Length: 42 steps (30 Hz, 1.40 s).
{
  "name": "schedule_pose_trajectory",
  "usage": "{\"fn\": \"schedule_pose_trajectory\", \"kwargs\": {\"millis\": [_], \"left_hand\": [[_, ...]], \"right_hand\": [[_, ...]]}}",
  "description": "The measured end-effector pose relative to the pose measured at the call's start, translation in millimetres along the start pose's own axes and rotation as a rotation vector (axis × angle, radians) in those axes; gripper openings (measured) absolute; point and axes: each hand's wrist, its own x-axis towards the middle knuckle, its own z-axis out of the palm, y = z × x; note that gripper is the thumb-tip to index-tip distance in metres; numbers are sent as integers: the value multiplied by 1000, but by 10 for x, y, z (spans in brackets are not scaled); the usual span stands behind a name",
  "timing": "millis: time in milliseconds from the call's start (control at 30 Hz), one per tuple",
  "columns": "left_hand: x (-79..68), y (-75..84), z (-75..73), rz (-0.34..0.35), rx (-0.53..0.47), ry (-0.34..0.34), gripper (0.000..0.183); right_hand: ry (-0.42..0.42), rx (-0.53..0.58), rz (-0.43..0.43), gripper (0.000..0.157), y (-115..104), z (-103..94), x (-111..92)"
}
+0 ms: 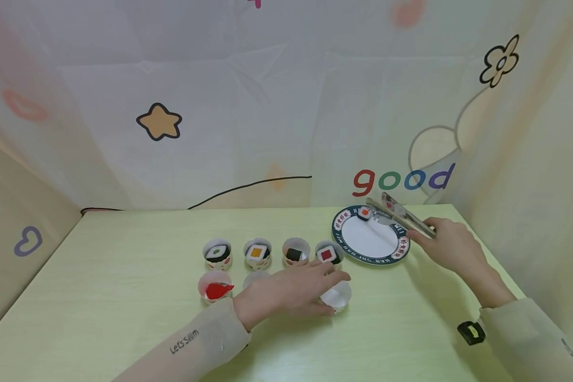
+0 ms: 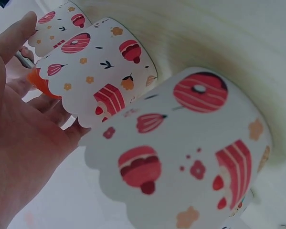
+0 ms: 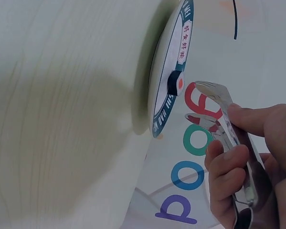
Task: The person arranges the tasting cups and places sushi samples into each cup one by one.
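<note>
My right hand [image 1: 451, 245] grips metal tongs [image 3: 243, 157] with fork-like ends, spread apart beside a small toy sushi roll [image 1: 364, 213]. The roll, dark-wrapped with an orange centre, sits on the rim of a white plate [image 1: 367, 239] with a dark lettered border. In the right wrist view, a gap shows between the tong tips and the roll. My left hand [image 1: 293, 289] lies over the front row of paper cups, fingers loosely extended by the rightmost front cup [image 1: 336, 297]. In the left wrist view, fingers reach alongside patterned cups [image 2: 104, 71]; an orange piece [image 2: 45, 86] shows at one rim.
Behind my left hand, a back row of cups holds sushi pieces with green [image 1: 217, 253], yellow [image 1: 257, 252], black [image 1: 294, 254] and red [image 1: 327, 254] tops. A red pointed piece [image 1: 218, 290] fills the front-left cup. A black item [image 1: 471, 332] with a yellow-green centre is beside my right sleeve.
</note>
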Motion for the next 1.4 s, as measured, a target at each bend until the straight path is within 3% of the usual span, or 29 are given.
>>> {"fn": "schedule_pose_trajectory", "kwargs": {"millis": [300, 1133, 1400], "left_hand": [[21, -5, -15, -26, 33, -30, 72], [-1, -55, 17, -34, -36, 5, 73], [-5, -95, 31, -16, -35, 19, 72]], "right_hand": [[-11, 10, 37, 55, -3, 32, 38], [-131, -6, 63, 61, -101, 200, 190], [-125, -30, 34, 47, -123, 246, 216]]}}
